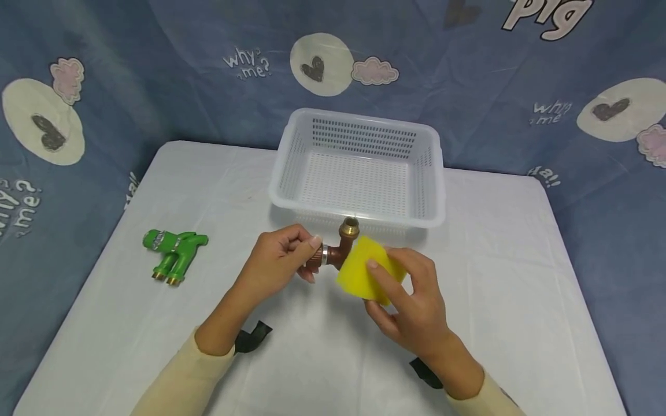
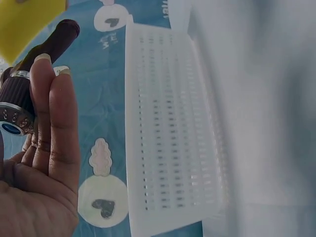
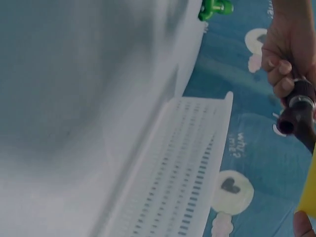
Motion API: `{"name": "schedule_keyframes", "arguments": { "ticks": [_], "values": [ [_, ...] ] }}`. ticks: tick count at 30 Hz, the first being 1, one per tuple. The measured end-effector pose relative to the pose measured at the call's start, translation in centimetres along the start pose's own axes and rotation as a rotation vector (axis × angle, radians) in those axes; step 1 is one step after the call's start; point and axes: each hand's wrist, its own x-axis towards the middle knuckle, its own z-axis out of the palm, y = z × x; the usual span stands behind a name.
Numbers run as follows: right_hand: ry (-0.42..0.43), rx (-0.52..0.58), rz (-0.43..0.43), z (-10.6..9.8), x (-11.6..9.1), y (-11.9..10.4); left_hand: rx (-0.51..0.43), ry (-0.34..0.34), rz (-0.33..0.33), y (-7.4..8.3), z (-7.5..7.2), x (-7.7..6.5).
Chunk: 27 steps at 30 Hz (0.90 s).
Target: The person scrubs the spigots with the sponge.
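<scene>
In the head view, my left hand (image 1: 278, 260) grips a brown valve (image 1: 337, 254) by its ribbed knob, thumb on top, above the table. The valve has a silver ring and a brass-ended branch pointing up and away. My right hand (image 1: 416, 294) pinches a folded yellow cloth (image 1: 359, 271), whose near side overlaps the valve's lower right part and hides it. In the left wrist view, the knob's silver cap (image 2: 17, 118) faces the camera. The right wrist view shows the dark opening of another branch (image 3: 286, 122), with the yellow cloth (image 3: 310, 192) beside it.
A white perforated plastic basket (image 1: 359, 216) stands just beyond the hands. To the left on the white table (image 1: 510, 277) lies a green valve (image 1: 176, 251) with two brass-tipped outlets. A printed blue curtain (image 1: 198, 104) hangs behind and around the table.
</scene>
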Motion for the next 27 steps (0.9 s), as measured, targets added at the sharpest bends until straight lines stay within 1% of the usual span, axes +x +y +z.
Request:
{"name": "schedule_keyframes", "arguments": {
  "ticks": [2,5,11,16,18,21,24,27],
  "values": [
    [0.001,0.001,-0.012,0.3,0.1,-0.2,0.005,-0.021,-0.014,0.0,0.1,-0.1],
    [-0.015,-0.001,-0.005,0.6,0.2,-0.4,0.017,-0.038,-0.03,0.1,0.1,-0.2],
    [-0.069,0.003,0.02,0.8,-0.5,-0.5,0.02,-0.013,-0.036,0.1,-0.4,-0.2],
    [-0.119,-0.001,0.058,0.6,-0.9,-0.4,0.012,-0.012,-0.036,-0.2,-0.8,-0.1],
    [-0.127,-0.001,0.071,0.4,-0.9,-0.3,0.008,-0.013,-0.037,-0.4,-0.8,-0.1],
    [-0.113,0.009,0.073,0.2,-0.8,-0.2,0.005,-0.018,-0.037,-0.4,-0.8,-0.1],
    [-0.081,0.017,0.051,0.1,-0.5,-0.2,0.01,-0.024,-0.04,-0.4,-0.6,-0.1],
    [-0.066,0.021,0.034,0.1,-0.2,-0.3,0.012,-0.027,-0.049,-0.4,-0.4,-0.1]
  ]
}}
